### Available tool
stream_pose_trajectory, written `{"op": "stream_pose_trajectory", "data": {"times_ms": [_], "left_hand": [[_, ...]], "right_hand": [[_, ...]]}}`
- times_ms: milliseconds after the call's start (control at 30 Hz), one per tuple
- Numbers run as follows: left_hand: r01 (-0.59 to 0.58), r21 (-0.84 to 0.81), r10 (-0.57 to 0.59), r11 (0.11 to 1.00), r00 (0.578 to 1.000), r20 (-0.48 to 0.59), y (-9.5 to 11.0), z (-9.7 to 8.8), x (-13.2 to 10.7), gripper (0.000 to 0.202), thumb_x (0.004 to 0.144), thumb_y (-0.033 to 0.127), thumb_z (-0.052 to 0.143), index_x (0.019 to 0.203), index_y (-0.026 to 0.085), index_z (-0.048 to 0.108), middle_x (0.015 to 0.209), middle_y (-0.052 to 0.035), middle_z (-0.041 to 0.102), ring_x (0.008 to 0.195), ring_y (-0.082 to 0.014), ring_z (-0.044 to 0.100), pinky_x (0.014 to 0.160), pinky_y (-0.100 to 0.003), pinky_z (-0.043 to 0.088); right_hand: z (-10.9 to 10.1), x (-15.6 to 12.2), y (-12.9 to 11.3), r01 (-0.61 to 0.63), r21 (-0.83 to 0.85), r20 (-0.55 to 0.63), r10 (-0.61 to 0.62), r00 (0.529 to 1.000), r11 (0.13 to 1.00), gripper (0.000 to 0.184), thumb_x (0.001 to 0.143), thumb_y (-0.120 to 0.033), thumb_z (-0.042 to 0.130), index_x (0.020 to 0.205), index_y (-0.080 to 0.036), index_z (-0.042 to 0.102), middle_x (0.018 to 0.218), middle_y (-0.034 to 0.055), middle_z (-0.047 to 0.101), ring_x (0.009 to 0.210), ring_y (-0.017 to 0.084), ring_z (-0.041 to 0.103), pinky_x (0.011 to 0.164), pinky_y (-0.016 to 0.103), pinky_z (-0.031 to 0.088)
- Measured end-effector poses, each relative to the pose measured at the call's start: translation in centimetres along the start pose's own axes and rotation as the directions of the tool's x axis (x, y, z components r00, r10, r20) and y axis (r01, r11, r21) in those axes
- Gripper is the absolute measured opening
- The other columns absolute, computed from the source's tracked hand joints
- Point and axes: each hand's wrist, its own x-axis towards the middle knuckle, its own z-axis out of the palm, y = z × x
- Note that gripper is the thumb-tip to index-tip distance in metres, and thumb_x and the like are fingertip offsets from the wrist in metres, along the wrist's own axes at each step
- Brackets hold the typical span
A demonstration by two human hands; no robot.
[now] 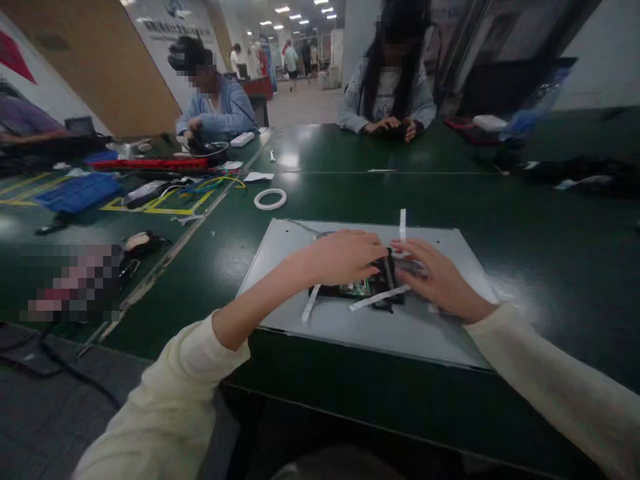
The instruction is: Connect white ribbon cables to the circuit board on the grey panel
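Note:
A light grey flat panel (345, 330) lies before me, and on it is a black-framed device with a green circuit board (357, 288) showing. My left hand (345, 257) reaches over the board from the left. Its fingers bend down at a black part (387, 270), and what they grip is hidden. From the right, my right hand (440, 277) curls its fingers around something greyish at the device's right side, too blurred to name. White tape strips (380, 297) cross the device's lower edge. Another tape strip (403, 225) stands out above my right fingers.
A roll of white tape (271, 199) lies beyond the panel on the green table (330, 193). To the left are a blue bin (77, 192), cables (215, 183) and a pixelated item (80, 283). Two people sit across the table, their hands on dark objects.

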Motion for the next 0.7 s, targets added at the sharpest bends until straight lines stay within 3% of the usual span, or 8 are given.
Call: {"op": "stream_pose_trajectory", "data": {"times_ms": [200, 367, 567, 700], "left_hand": [[-0.027, 0.118, 0.047, 0.993, 0.985, -0.169, 4.1, 3.9, -1.3, 0.023, 0.091, 0.017, 0.037, 0.102, 0.016, 0.057, 0.103, -0.0083, 0.059, 0.098, -0.0188, 0.052, 0.082, -0.033, 0.037], [-0.031, 0.146, 0.047, 0.989, 0.993, -0.108, 5.6, 4.9, -2.1, 0.019, 0.092, 0.017, 0.036, 0.097, 0.014, 0.054, 0.090, -0.0081, 0.058, 0.082, -0.0167, 0.052, 0.068, -0.030, 0.036], [-0.037, 0.190, 0.061, 0.981, 0.991, -0.122, 6.5, 5.0, -2.4, 0.017, 0.091, 0.013, 0.034, 0.089, 0.012, 0.050, 0.079, -0.0071, 0.060, 0.071, -0.0155, 0.053, 0.061, -0.029, 0.036], [0.014, 0.170, 0.000, 0.985, 0.997, -0.082, 6.8, 5.4, -2.5, 0.013, 0.090, 0.012, 0.035, 0.087, 0.012, 0.047, 0.072, -0.0065, 0.061, 0.067, -0.0157, 0.057, 0.056, -0.028, 0.039]], "right_hand": [[-0.1, 0.1, -1.4, 0.109, -0.108, 0.132, -0.095, 0.987, 0.988, 0.050, 0.083, -0.018, 0.047, 0.132, -0.017, 0.039, 0.133, 0.0139, 0.043, 0.123, 0.025, 0.041, 0.102, 0.044, 0.037], [-1.0, 0.3, -1.8, 0.174, -0.211, 0.218, -0.127, 0.968, 0.962, 0.050, 0.081, -0.016, 0.044, 0.131, -0.015, 0.042, 0.133, 0.0141, 0.044, 0.122, 0.027, 0.042, 0.101, 0.046, 0.038], [-1.4, 0.3, -1.2, 0.136, -0.207, 0.251, -0.082, 0.965, 0.969, 0.056, 0.080, -0.017, 0.046, 0.136, -0.015, 0.038, 0.137, 0.0136, 0.040, 0.126, 0.026, 0.038, 0.103, 0.045, 0.037], [-1.8, 0.1, -0.6, 0.116, -0.215, 0.265, -0.057, 0.963, 0.970, 0.058, 0.080, -0.018, 0.047, 0.137, -0.016, 0.037, 0.138, 0.0133, 0.039, 0.126, 0.027, 0.038, 0.102, 0.046, 0.037]]}}
